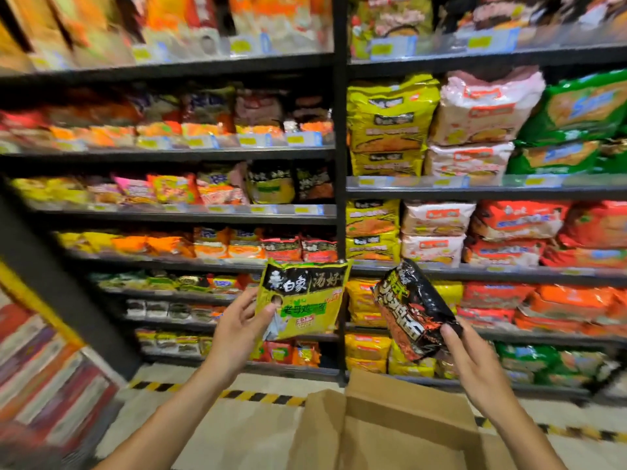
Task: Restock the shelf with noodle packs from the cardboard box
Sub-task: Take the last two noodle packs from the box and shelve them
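My left hand point(239, 329) grips a yellow-green noodle pack point(305, 296) by its left edge and holds it upright before the shelves. A black and red noodle pack point(412, 308) sits tilted in my right hand point(471, 364), held by its lower end. Both packs hang in the air above the open cardboard box point(383, 418), whose flaps stand up at the bottom middle. The box's inside is hidden from view. Black metal shelves point(339, 164) packed with noodle packs fill the view ahead.
A black upright post point(340, 212) splits the shelving into a left bay of single packs and a right bay of larger multi-packs point(390, 127). Yellow and black hazard tape point(261, 396) runs along the floor. Another rack of goods point(44, 368) stands at the left.
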